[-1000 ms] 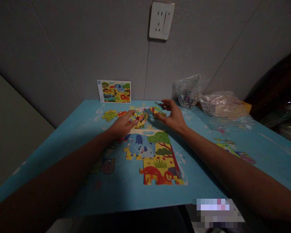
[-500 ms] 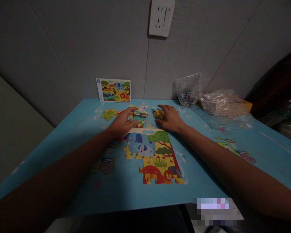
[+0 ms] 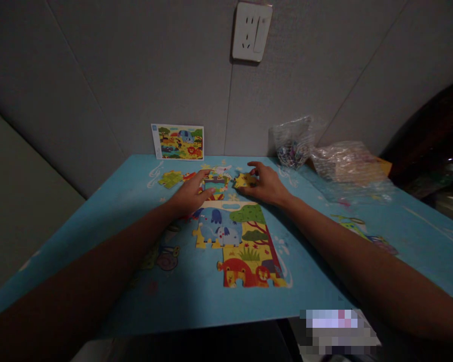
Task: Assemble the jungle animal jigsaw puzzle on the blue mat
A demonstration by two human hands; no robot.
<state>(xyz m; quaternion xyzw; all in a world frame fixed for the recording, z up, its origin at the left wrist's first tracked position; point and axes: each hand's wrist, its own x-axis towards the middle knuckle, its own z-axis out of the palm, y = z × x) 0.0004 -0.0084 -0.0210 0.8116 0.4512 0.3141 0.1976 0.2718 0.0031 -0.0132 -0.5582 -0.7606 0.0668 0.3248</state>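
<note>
My left hand (image 3: 191, 195) rests on the table with thumb and forefinger spread at the left edge of a group of jigsaw pieces (image 3: 217, 184). These show teal water, yellow and red. To their right, my right hand (image 3: 263, 185) has its thumb against a yellow jigsaw piece (image 3: 244, 180); its forefinger is raised and its other fingers are partly hidden. Nearer to me lies a joined part of the jigsaw (image 3: 245, 236) with blue elephants, trees and orange lions, its lower left edge stepped. Green jigsaw pieces (image 3: 169, 179) lie beyond my left hand.
A picture card (image 3: 178, 143) leans on the wall at the back. Back right stand a clear bag of small things (image 3: 292, 146) and a crumpled plastic bag (image 3: 349, 168). The blue table (image 3: 313, 271) carries printed cartoon figures. A socket (image 3: 252, 31) is on the wall.
My right hand has come down from a dark piece to the yellow piece, which has shifted slightly nearer me. The pieces visible beside my left hand differ; that hand has barely moved.
</note>
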